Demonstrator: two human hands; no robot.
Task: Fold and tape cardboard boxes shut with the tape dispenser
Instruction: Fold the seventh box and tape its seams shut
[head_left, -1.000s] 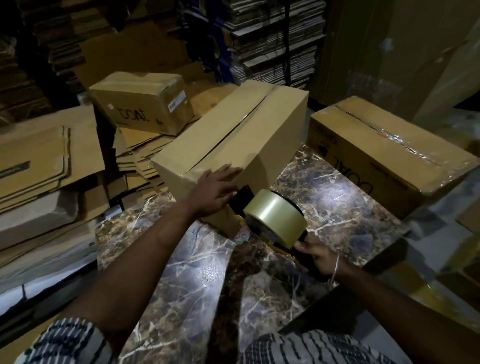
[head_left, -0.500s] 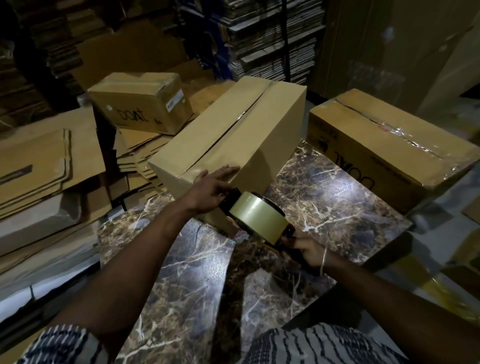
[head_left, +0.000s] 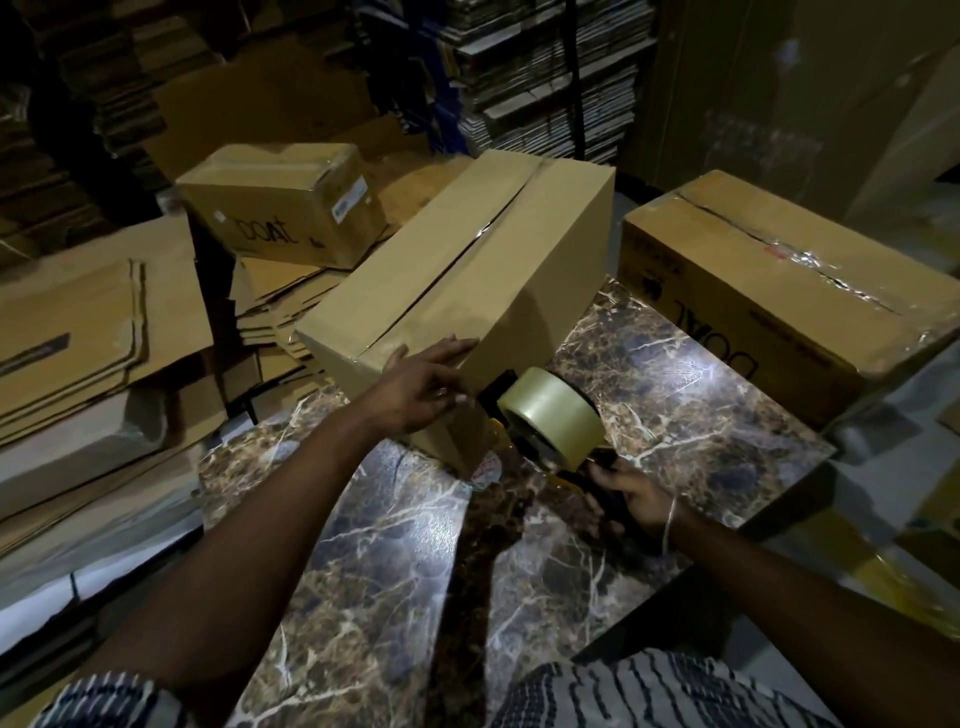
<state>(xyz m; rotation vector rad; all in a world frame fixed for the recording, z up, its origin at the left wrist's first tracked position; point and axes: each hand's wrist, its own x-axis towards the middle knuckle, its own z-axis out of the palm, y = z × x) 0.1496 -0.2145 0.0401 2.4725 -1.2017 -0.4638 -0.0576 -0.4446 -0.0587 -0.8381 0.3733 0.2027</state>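
A long brown cardboard box (head_left: 467, 275) lies on the marble table (head_left: 675, 415), its top flaps folded together along a centre seam. My left hand (head_left: 421, 384) rests flat on the box's near end, fingers straight over the top corner. My right hand (head_left: 631, 493) grips the black handle of the tape dispenser (head_left: 550, 421), whose clear tape roll sits against the box's near end face, just right of my left hand.
A taped box (head_left: 779, 291) stands at the table's right. A smaller taped box (head_left: 285, 202) sits on flattened cardboard (head_left: 93, 322) stacked at the left. Shelves of stacked cardboard sheets (head_left: 545, 78) fill the back. The floor drops away at the right.
The dispenser has moved up and left against the box's near end. My left hand has stayed on the box end, its fingers sliding slightly toward the corner.
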